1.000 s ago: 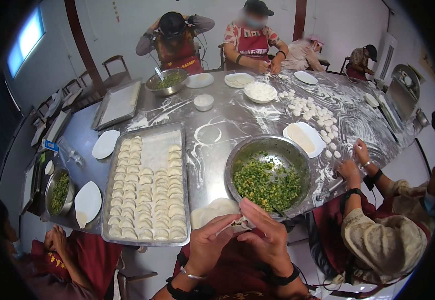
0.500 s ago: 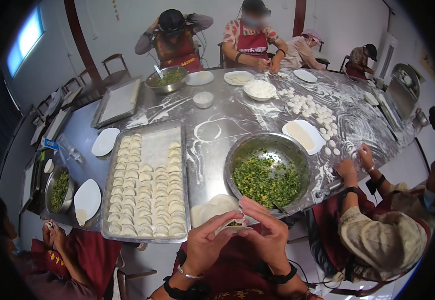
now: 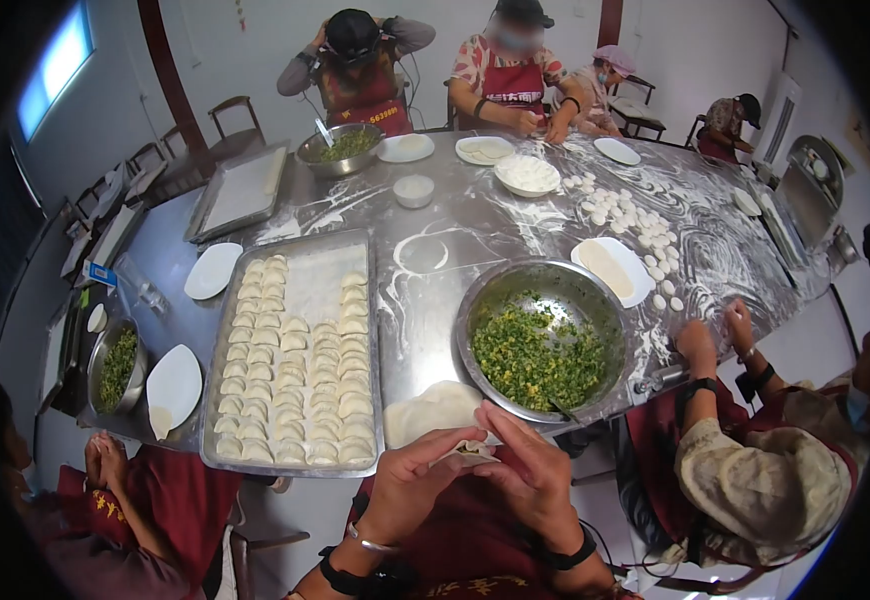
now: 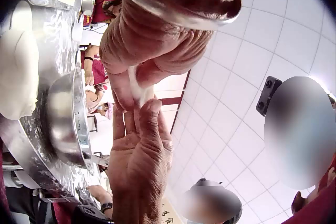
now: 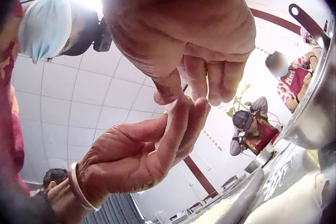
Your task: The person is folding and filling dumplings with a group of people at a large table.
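Just in front of the table edge, a dumpling (image 3: 472,455) sits between both hands, its wrapper folded up around a little dark filling. My left hand (image 3: 413,490), with a bracelet at the wrist, pinches it from the left. From the other side my right hand (image 3: 527,478) pinches it too, fingers angled inward to meet the left fingertips. In the left wrist view a pale strip of the dumpling (image 4: 137,85) shows between thumb and fingers. The fingers mostly hide it in the right wrist view. Flat dough wrappers (image 3: 427,415) lie right beyond the hands.
Left of the hands is a metal tray (image 3: 376,350) with rows of dumplings. A large steel bowl (image 3: 610,300) of chopped green filling stands at the right. Farther off are a white plate (image 3: 643,275), small dough pieces (image 3: 635,220) and a flour bowl (image 3: 527,190). People sit around the table.
Both hands stay together on the dumpling, with only small finger shifts, and less filling shows than half a second ago. The head view has tilted slightly.
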Motion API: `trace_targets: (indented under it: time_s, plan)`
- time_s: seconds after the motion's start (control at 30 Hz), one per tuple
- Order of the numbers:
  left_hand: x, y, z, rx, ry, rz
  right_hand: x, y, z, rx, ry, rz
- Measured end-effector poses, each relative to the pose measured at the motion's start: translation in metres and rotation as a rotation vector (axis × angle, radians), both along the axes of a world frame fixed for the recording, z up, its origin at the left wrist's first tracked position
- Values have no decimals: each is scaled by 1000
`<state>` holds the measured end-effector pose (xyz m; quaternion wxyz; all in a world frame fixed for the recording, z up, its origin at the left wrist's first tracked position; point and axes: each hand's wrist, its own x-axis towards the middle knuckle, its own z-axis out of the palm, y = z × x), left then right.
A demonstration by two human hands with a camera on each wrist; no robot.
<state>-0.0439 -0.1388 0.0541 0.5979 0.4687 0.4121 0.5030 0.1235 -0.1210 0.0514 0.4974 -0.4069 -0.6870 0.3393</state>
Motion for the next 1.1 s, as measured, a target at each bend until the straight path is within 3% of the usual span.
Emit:
trace_targets:
  time_s: [0.23, 0.43, 0.53, 0.8, 0.9, 1.0, 1.1]
  plan:
    - [-5, -6, -10, 91, 90, -19, -5, 5, -14, 201, -22, 8]
    - [-18, -4, -7, 114, 192, -153, -1, 3, -1, 281, -224, 72]
    - [-25, -1, -3, 90, 160, -223, -7, -3, -4, -39, 5, 79]
    - [-38, 6, -6, 90, 293, -391, -1, 8, -11, 25, -5, 272]
    - [-21, -3, 0, -121, -122, -162, -3, 5, -18, -40, 110, 223]
    - [-15, -5, 11, -102, -200, -76, -12, -1, -19, -180, 387, 147]
    - [-6, -12, -19, -145, -330, 17, -24, -2, -12, -221, 553, 97]
